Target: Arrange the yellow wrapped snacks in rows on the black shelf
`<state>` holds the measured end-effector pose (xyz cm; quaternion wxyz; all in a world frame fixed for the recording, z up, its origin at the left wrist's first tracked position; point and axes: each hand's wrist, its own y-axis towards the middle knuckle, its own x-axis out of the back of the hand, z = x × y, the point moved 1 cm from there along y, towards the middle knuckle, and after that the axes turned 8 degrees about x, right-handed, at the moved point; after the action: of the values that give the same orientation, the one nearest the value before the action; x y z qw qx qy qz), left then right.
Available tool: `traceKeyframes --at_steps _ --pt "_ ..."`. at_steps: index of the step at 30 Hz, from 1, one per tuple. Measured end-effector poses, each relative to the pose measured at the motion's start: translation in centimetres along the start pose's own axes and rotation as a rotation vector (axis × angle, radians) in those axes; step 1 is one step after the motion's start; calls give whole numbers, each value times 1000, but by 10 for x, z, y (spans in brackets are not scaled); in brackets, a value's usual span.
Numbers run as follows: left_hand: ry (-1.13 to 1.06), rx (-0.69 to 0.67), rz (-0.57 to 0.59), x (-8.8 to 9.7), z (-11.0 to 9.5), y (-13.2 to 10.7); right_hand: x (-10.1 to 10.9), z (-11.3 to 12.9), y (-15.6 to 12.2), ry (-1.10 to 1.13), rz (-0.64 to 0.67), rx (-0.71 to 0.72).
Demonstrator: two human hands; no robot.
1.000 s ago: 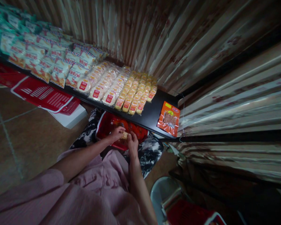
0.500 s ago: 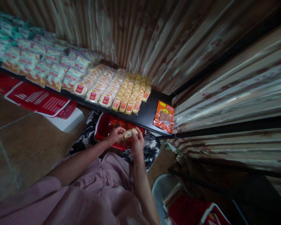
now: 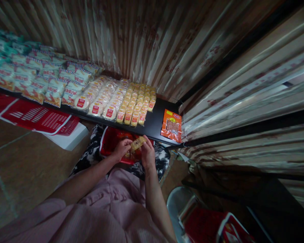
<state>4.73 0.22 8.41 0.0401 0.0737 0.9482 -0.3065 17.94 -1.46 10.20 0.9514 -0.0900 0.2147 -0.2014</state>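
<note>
Between my two hands is a small wrapped yellow snack cake (image 3: pixel 137 143). My left hand (image 3: pixel 122 149) pinches its left end, and my right hand (image 3: pixel 148 152) grips the right end with thumb and fingers. Under them a red basket (image 3: pixel 110 137) rests on my lap, with a few wrapped pieces in it partly hidden by the hands. Just ahead, on a black shelf (image 3: pixel 155 118), stand rows of similar yellow wrapped cakes (image 3: pixel 134 107). Left of those come rows of round white packaged cakes (image 3: pixel 95 108).
Pale blue snack bags (image 3: pixel 55 90) fill the shelf's left side, and an orange packet (image 3: pixel 171 125) lies at its right end. A red perforated basket (image 3: pixel 38 116) and a white box (image 3: pixel 68 136) sit below. A striped curtain (image 3: pixel 142 40) hangs behind; a grey stool (image 3: pixel 173 206) is at lower right.
The wrapped cake has turned in my fingers, showing a broader side with a darker patch. Both hands keep hold of it. The whole view has shifted slightly.
</note>
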Motion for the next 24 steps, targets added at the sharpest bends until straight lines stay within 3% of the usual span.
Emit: traceKeyframes --at_steps 5,14,20,24 --pt "-152 16 37 -3 -2 -5 0 3 -1 29 66 13" --pt "-229 77 56 -8 -2 -10 2 1 1 27 29 5" --pt "-129 55 35 -12 -10 -17 6 5 6 -31 -68 5" --pt "-67 -38 31 -13 -19 -22 7 7 13 -66 -77 19"
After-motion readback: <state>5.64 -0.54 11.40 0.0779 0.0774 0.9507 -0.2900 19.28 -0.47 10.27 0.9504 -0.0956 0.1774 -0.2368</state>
